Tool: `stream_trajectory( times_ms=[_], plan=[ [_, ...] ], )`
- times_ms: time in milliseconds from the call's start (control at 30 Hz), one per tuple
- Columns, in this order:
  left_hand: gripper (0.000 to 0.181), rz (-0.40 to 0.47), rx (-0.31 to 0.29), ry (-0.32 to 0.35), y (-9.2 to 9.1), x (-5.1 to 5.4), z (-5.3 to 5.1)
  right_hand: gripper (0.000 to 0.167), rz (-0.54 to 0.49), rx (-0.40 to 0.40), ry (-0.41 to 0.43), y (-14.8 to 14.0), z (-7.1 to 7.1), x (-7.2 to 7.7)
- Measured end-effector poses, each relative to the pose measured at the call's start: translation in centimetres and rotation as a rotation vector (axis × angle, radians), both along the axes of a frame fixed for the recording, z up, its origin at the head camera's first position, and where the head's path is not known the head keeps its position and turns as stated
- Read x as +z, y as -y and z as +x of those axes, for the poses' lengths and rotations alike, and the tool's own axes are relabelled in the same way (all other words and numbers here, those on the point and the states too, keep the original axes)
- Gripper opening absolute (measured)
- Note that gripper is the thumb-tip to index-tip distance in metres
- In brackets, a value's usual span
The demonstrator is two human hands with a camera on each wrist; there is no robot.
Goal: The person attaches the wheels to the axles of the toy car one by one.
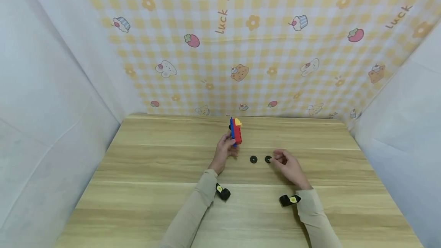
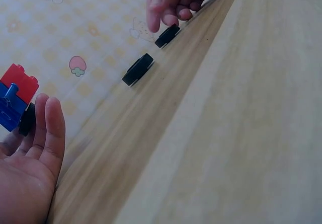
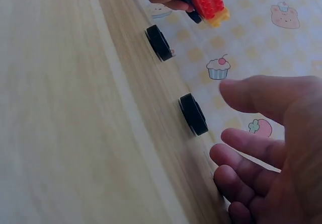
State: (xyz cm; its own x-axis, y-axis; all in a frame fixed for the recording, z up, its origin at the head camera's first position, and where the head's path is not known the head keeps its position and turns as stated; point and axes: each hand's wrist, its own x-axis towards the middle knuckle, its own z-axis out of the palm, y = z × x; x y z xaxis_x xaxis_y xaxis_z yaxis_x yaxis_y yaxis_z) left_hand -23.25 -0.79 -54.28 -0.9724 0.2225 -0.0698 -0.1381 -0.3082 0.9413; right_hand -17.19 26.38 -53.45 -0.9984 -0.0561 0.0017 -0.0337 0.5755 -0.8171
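Over the wood-grained surface [image 1: 144, 156], the right hand [image 1: 288, 167] has thumb and fingers parted; the left hand [image 1: 222, 154] grips a plastic block vehicle [image 1: 237, 133], its long axis running near to far, yellow end farthest, blue base left, red studs right. Two round black wheels [image 3: 193, 114] lie flat, one just beside the right hand.

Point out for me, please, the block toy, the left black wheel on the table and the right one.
Block toy [image 1: 237, 133]: head view, on its red side.
Left black wheel [image 2: 138, 70]: left wrist view, on its outer edge.
Right black wheel [image 3: 193, 115]: right wrist view, on its outer edge.
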Motion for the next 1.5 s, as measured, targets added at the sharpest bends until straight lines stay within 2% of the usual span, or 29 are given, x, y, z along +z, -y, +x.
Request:
stream_trajectory(
  times_ms=[167,300,400,500,667,800,1000,1267,1367,1500],
  plan=[
    [0.052,-0.003,0.003,-0.006,-0.1,0.0,-0.1,0.05,0.106,0.017,-0.082,0.6,-0.2,-0.3],
    [0.051,0.001,0.001,-0.004,-0.1,-0.1,-0.3,0.041,0.174,-0.013,-0.157,1.1,-0.3,-0.7],
    [0.051,-0.001,-0.009,-0.001,-0.1,0.0,-0.2,0.036,0.183,-0.033,-0.173,1.1,-0.3,-0.8],
    [0.051,-0.002,-0.021,-0.003,0.0,0.1,-0.1,0.037,0.128,-0.051,-0.128,1.0,-0.3,-0.9],
    [0.05,-0.011,-0.026,-0.007,0.2,0.1,-0.2,0.039,-0.04,-0.105,-0.032,1.0,-0.6,-0.7],
    [0.049,0.003,-0.02,0.001,0.2,0.1,-0.2,0.041,-0.156,-0.134,-0.016,1.3,-1.0,-0.5],
    [0.053,-0.003,-0.02,0.002,0.0,0.1,-0.3,0.043,-0.341,-0.116,0.008,2.8,-1.8,0.0],
    [0.05,-0.005,-0.043,0.03,-0.3,-0.1,-0.4,0.041,-0.631,-0.191,0.136,4.9,-2.9,0.9],
    [0.05,0.002,-0.048,0.045,-0.1,-0.2,-0.6,0.043,-0.656,-0.2,0.129,5.8,-3.5,1.6],
    [0.051,0.019,-0.043,0.058,0.2,-0.1,-0.9,0.042,-0.619,-0.161,0.096,7.3,-4.3,2.8]
  ],
)
